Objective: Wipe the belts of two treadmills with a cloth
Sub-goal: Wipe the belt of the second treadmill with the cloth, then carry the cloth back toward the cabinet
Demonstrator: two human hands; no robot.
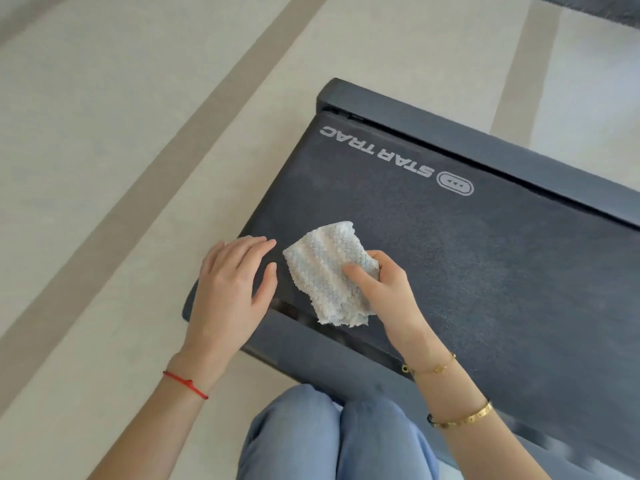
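At the rear end of a dark treadmill, seen from above by a crouching person, the right hand (377,282) pinches a pale, textured cloth (329,271), thumb on top and fingers curled under its right edge. Most of the cloth spreads leftward and toward the person from that grip, lying on the belt (485,271), with its lower corner overhanging the near side rail (311,344).

Just left of the cloth, not touching it, the left hand (232,285) hovers over or rests on the belt's rear corner with fingers straight and loosely spread; whether it bears weight cannot be told.

From the right hand, the unwiped stretch of belt runs away to the right and out of view, so its long axis lies diagonally from the rear edge near the hands toward the lower right. A printed logo (381,150) sits across the belt beyond the cloth, near the far side rail (485,147). The right hand is the one placed to sweep along that axis.

No containers are in view. The person's knees, in light blue trousers (332,434), are at the bottom, and beige floor (121,133) with darker bands surrounds the machine.
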